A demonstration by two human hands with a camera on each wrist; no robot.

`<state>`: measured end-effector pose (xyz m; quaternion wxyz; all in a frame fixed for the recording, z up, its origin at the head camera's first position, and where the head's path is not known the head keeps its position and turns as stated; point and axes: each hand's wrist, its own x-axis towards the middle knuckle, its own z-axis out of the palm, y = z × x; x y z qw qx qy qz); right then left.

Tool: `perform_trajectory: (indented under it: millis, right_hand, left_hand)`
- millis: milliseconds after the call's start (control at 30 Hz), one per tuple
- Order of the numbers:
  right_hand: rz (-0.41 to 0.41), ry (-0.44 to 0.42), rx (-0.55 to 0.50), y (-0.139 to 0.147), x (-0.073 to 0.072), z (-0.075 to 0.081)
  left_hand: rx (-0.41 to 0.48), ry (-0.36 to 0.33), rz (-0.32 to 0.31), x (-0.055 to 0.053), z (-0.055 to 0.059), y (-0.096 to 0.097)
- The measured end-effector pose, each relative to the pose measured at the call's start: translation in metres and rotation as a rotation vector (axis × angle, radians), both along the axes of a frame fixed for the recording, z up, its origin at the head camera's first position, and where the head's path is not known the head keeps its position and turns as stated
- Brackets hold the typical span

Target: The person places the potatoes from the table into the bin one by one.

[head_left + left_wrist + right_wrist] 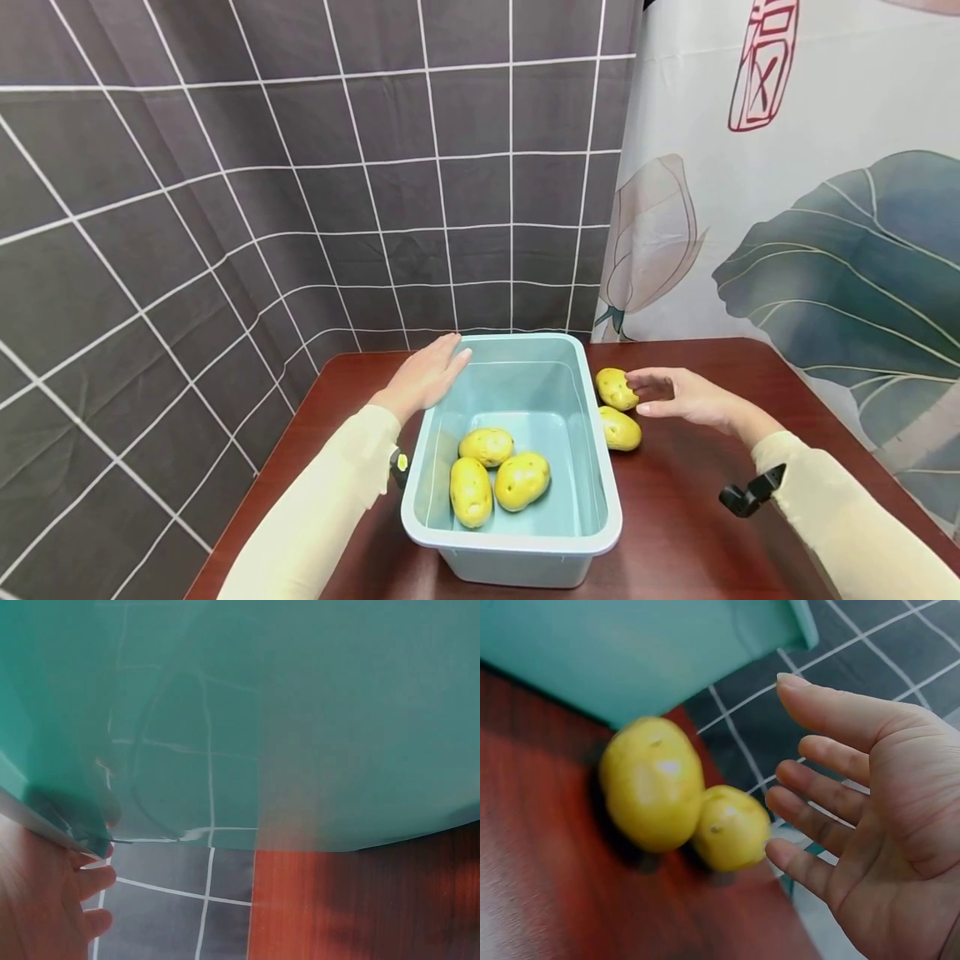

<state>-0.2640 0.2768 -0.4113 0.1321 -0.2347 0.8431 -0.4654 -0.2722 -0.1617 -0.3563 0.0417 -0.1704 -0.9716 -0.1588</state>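
Observation:
A light blue plastic tub point(512, 543) stands on the table, with three yellow potatoes point(522, 481) lying on its floor. My left hand point(422, 379) holds the rim at the far left corner; in the left wrist view the tub wall hides part of that hand point(37, 900). Outside the right wall, two more potatoes point(652, 784) lie touching each other on the table. My right hand point(693, 400) hovers just right of them, thumb and fingers spread apart and holding nothing. In the right wrist view a visible gap separates its thumb from the potatoes.
The dark red-brown wooden table point(697, 517) has its far edge close behind the tub. A dark grey curtain point(390, 200) with white grid lines hangs behind and left. On the right hangs a white curtain point(690, 125) with flower and leaf prints.

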Motion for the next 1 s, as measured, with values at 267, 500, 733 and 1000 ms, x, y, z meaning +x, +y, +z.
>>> perform_trajectory:
  millis: [267, 500, 733, 1000]
  right_hand:
    - [-0.025, -0.02, -0.035, 0.002, 0.003, -0.03]
    - [-0.037, 0.005, -0.058, -0.001, 0.006, -0.055]
    - [-0.021, 0.043, -0.066, -0.007, 0.008, -0.073]
    - [-0.039, 0.13, -0.026, -0.012, 0.006, -0.078]
  left_hand:
    - [0.009, -0.016, 0.003, 0.001, 0.002, 0.0]
    - [0.014, -0.03, 0.012, 0.002, 0.0, 0.0]
    - [0.014, -0.031, 0.008, 0.002, -0.001, 0.0]
    - [0.028, -0.012, 0.001, 0.003, 0.001, 0.0]
